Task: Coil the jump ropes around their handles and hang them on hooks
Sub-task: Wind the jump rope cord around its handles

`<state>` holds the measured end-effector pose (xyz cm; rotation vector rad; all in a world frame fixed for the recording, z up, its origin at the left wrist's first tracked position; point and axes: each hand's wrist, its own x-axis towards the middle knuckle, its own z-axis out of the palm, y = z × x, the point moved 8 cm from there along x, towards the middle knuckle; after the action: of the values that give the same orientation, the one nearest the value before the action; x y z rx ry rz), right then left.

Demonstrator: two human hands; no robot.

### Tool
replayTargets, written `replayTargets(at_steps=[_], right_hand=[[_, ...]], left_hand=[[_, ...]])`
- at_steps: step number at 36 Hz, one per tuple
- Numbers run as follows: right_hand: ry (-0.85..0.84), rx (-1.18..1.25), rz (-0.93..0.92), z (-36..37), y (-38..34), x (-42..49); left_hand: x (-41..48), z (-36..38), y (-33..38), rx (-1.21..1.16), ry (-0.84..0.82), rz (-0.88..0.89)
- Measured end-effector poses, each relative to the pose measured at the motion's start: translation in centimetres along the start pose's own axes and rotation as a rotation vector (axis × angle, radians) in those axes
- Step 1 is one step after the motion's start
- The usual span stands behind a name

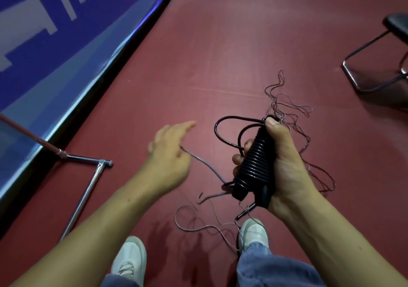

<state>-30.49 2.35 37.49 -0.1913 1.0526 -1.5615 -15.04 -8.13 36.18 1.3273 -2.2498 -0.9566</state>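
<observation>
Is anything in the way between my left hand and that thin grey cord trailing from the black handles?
Nothing visible stands between them. The thin grey cord runs from the black rope-wrapped handles, gripped in the right hand, right up to the left hand. Blur hides whether that hand pinches it.

Dark red floor [220, 43] carries tangled thin ropes [279, 112]; a chrome stand foot [81, 200] lies left; a chair base [351, 76] right; white shoes [130, 258] nearest.

red floor [220, 32] | blue banner [55, 32] left | metal stand [82, 200] | black chair [397, 25] right
</observation>
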Motion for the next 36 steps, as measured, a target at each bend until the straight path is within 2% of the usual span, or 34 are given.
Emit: replayTargets(at_steps=[2,4,6,9,12,14,17,20,22,23,26,27,29,31,34,36], right_hand=[[-0.002,-0.001,-0.003,0.2,-0.1,0.0],[-0.006,0.000,-0.004,0.4,-0.2,0.1],[-0.008,0.015,-0.012,0.4,-0.3,0.1],[-0.005,-0.007,-0.007,0.3,-0.3,0.2],[0.006,-0.020,-0.014,-0.1,-0.3,0.2],[0.011,-0.023,-0.019,-0.2,-0.2,0.3],[0.001,-0.024,-0.008,0.1,0.0,0.4],[-0.006,-0.069,-0.021,0.4,0.0,0.5],[0.003,-0.079,-0.018,0.3,0.2,0.5],[0.009,-0.066,-0.014,0.1,0.4,0.5],[0.002,-0.021,-0.028,0.0,0.0,0.6],[-0.005,-0.014,-0.039,0.1,-0.2,0.7],[-0.018,-0.020,-0.050,0.2,-0.5,0.6],[-0.027,-0.044,-0.046,0.5,-0.3,0.5],[-0.038,-0.043,-0.035,0.6,0.0,0.2],[-0.043,-0.053,-0.038,0.5,0.1,0.2]], left_hand=[[-1.3,2.1,2.2,-0.094,-0.233,0.092],[-2.1,3.6,2.9,-0.111,-0.370,0.126],[-2.7,4.1,3.6,-0.065,-0.425,0.152],[-2.4,3.8,4.1,-0.066,-0.398,0.177],[-1.3,2.0,3.7,-0.005,-0.263,0.205],[-0.3,-0.5,2.6,-0.046,-0.013,0.143],[0.1,-2.2,-0.5,-0.377,0.276,-0.142],[-0.2,-1.7,-1.1,-0.606,0.311,-0.263],[-0.1,-1.7,-0.3,-0.597,0.225,-0.182],[0.0,-1.5,0.2,-0.515,0.156,-0.112],[-0.3,0.1,1.1,-0.015,-0.098,0.029],[-0.4,0.8,1.4,0.075,-0.157,0.042],[-1.0,1.6,2.6,-0.015,-0.266,0.067],[-1.8,1.9,4.1,-0.257,-0.354,0.080],[-2.1,1.0,5.4,-0.520,-0.348,0.110],[-2.1,0.9,5.6,-0.584,-0.351,0.107]])
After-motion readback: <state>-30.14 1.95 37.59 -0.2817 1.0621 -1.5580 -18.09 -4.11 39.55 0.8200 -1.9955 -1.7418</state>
